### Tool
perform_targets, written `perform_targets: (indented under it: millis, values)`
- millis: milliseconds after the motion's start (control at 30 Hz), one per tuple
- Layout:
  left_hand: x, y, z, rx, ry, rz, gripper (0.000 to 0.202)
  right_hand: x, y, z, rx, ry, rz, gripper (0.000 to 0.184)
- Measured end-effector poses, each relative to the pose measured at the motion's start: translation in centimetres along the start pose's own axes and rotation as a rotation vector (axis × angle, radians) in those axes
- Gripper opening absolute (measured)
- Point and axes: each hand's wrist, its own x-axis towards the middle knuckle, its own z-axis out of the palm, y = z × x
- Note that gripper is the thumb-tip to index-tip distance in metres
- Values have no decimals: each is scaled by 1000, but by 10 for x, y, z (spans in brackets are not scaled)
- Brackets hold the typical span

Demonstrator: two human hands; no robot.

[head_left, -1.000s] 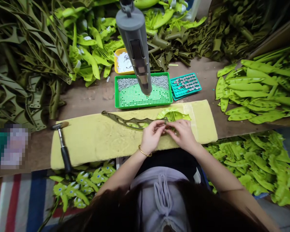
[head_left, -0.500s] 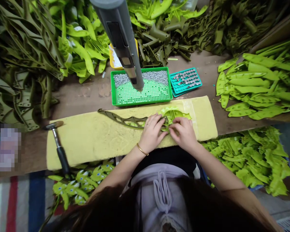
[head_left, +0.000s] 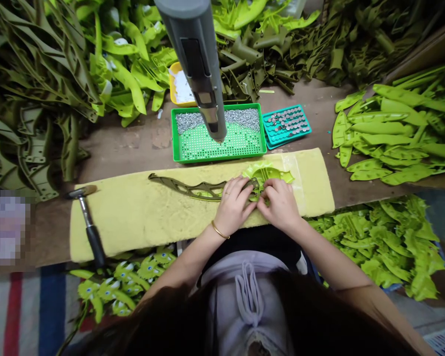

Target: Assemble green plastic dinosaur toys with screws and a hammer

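A long olive plastic strip with cut-outs [head_left: 193, 190] lies on a yellow foam pad [head_left: 133, 232], and its right end overlaps a bright green plastic piece [head_left: 272, 173]. My left hand [head_left: 233, 206] pinches the strip near that end. My right hand [head_left: 280, 205] grips the overlap from the other side, with its fingertips close to those of my left hand. The overlap is mostly hidden under my fingers. A small hammer [head_left: 89, 227] lies at the pad's left end, away from both hands.
A green pegboard tray of metal rivets [head_left: 218, 159] stands beyond the pad under a grey upright press tool [head_left: 196, 64]. Beside it are a teal tray of studs [head_left: 286, 126] and a yellow box [head_left: 176, 81]. Piles of green and olive plastic parts [head_left: 378, 242] surround the bench.
My view has shifted slightly left and the press tool appears further left. Both hands have stayed at the overlap, and my fingers have shifted a little on it.
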Motion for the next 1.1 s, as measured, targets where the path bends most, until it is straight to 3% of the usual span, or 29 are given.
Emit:
perform_targets:
  millis: [333, 467, 600, 667, 767, 933, 1100]
  values:
    - [0, -1, -10, 104, -151, 56, 24, -5, 16, -20, 74, -97, -70, 23]
    - [3, -5, -15, 188, -115, 73, 22, -2, 22, -27, 452, -168, 78, 20]
    - [10, 2, -7, 231, -13, 50, 16, 5, 22, -22, 920, -234, 313, 24]
    - [14, 7, -1, 206, 45, -11, 17, 5, 24, -17, 1020, -200, 394, 27]
    - [18, 9, 2, 122, 78, -112, 17, -2, 25, -9, 841, -63, 335, 21]
    - [18, 4, 0, 74, 59, -145, 15, -16, 25, 2, 241, 62, -99, 15]
    - [18, 2, -3, 49, 59, -142, 14, -18, 27, 8, 66, 69, -202, 20]
